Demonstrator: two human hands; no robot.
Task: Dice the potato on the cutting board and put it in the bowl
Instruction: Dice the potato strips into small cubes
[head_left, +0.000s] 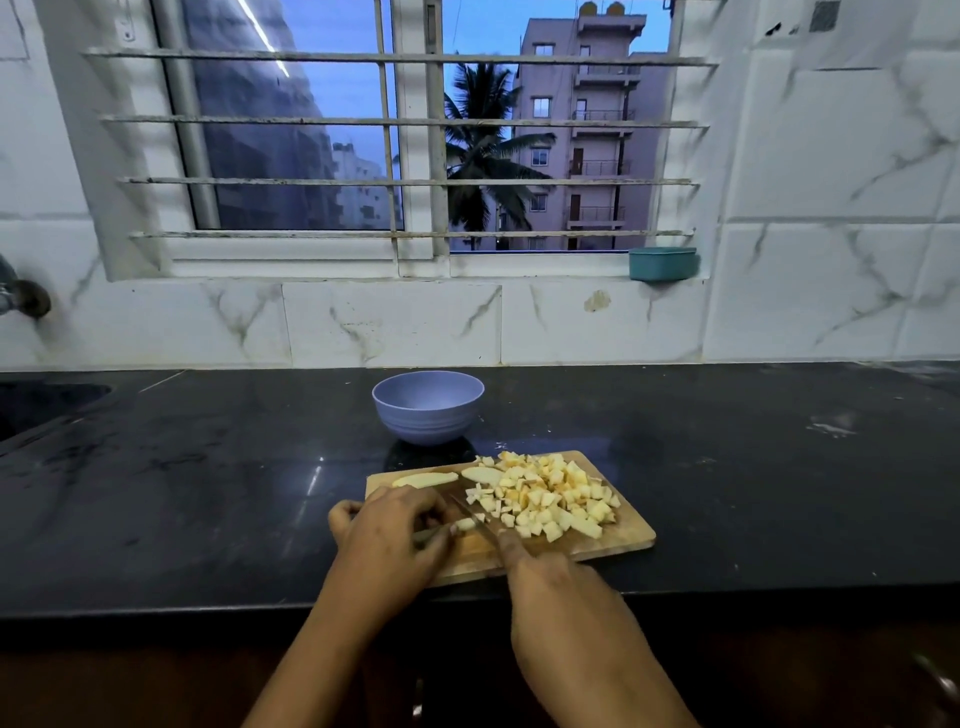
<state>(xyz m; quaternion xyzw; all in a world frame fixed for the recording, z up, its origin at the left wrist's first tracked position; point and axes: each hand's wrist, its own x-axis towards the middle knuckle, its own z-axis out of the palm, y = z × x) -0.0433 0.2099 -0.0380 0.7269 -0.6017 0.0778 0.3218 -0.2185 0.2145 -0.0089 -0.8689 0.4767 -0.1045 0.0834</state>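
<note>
The person's left hand (387, 530) curls its fingers down onto a pale strip of peeled potato (465, 524) near the near-left corner of the rectangular wooden cutting board (623, 538) and pins it there. The right hand (550, 582) grips a slim dark-bladed knife (475, 517) laid across the strip. The flesh looks firm and probably slippery, so it seems best held from above with the fingertips tucked back. A heap of small yellow-white potato cubes (550, 499) covers the board's right half; light and loose, they would likely scatter unless scooped together. Two uncut potato slices (425, 479) lie along the far-left edge. The round lavender bowl (426, 428) stands just beyond the far edge on the black stone countertop (208, 493). No writing is readable.
</note>
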